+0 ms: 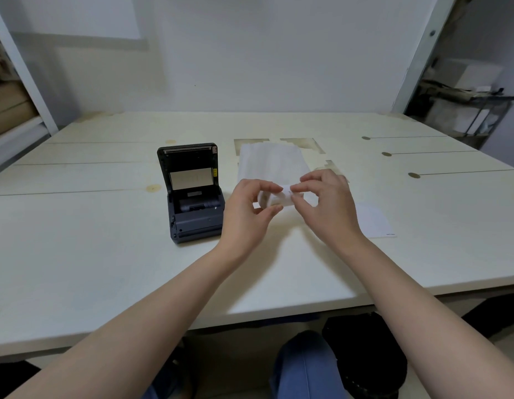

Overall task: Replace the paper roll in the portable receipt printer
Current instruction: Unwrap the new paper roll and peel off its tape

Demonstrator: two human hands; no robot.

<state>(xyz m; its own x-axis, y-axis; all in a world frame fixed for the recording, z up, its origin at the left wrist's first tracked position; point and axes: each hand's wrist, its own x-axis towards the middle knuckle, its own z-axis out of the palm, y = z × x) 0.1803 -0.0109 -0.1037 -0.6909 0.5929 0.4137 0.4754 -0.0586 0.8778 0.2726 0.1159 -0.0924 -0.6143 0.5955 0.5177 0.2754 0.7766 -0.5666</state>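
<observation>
The dark grey portable printer [194, 197] stands on the table left of centre with its lid tilted up and the paper bay showing; I cannot tell what lies in the bay. To its right I hold a small white paper roll [274, 198] above the table. My left hand [250, 211] grips the roll between thumb and fingers. My right hand [325, 200] pinches a small tab or sticker on the roll's top with its fingertips. Both hands hide most of the roll.
A white paper bag or wrapper [271, 162] lies flat just behind my hands. A white card [374, 221] rests to the right on the pale table [91, 269]. Shelving stands at the far left and right; my knees are below the near edge.
</observation>
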